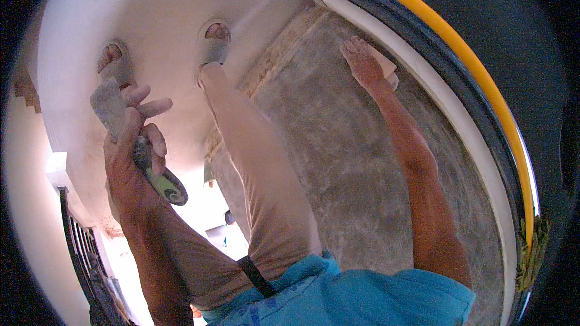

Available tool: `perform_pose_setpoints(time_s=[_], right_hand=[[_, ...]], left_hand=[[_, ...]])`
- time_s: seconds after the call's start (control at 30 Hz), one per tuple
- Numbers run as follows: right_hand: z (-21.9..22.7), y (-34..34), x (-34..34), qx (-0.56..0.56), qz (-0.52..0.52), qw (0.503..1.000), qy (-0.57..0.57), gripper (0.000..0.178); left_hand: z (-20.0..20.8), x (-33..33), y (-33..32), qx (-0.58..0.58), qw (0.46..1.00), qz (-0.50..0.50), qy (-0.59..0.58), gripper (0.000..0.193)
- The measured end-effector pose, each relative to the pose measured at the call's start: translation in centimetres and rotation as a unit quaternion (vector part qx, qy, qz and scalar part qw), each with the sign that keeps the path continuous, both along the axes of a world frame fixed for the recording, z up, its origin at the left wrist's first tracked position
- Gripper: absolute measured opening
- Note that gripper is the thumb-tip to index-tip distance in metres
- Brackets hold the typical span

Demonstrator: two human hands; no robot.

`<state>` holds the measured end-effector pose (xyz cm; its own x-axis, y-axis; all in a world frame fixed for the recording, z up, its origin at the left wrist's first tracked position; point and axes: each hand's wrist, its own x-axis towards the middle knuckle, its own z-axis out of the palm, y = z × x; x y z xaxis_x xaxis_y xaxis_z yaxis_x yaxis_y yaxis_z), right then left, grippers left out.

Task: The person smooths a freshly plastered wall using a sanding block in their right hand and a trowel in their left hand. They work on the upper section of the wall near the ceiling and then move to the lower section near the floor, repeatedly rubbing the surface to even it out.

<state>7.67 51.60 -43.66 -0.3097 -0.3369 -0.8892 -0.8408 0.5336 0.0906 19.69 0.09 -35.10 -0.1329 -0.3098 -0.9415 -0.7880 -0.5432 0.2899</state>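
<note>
In my left hand point(134, 127) is a putty knife with a dusty grey blade point(109, 105) and a black-and-green handle point(164, 184). Some fingers stick out while the others wrap the handle. Over at the upper right, my right hand point(364, 67) presses against a rough grey surface point(326, 121). Under its palm and along its edge shows a pale, flat piece point(384, 62), perhaps folded sandpaper; the hand covers part of it.
A white edge strip point(435, 84) borders the grey surface, with a dark band and a yellow curved bar point(459, 36) beyond. My sandalled feet point(215, 39) stand on a pale, dusty surface. Dark railings point(81, 244) are at lower left.
</note>
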Motion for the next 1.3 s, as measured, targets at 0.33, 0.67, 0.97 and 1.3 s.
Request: perform_pose_setpoints(time_s=[0.33, 0.67, 0.97, 1.3], right_hand=[[7.6, 1.4, 2.1, -0.066, 0.034, 0.996, -0.042, 0.060], [8.8, -1.7, -1.2, 0.021, -0.017, 0.998, 0.064, 0.060], [17.8, -2.7, 0.7, 0.074, -0.007, 0.996, 0.056, 0.069], [15.6, -0.6, -1.0, 0.048, -0.047, 0.997, 0.039, 0.069]], left_hand=[[-1.9, 2.0, -2.2, 0.088, 0.991, -0.091, 0.037, 0.058], [-2.1, 2.3, -2.2, 0.122, 0.985, -0.090, 0.083, 0.057], [-0.7, 1.4, -2.3, 0.133, 0.983, -0.071, 0.101, 0.054], [-0.7, 0.5, -2.4, 0.166, 0.977, -0.029, 0.128, 0.051]])
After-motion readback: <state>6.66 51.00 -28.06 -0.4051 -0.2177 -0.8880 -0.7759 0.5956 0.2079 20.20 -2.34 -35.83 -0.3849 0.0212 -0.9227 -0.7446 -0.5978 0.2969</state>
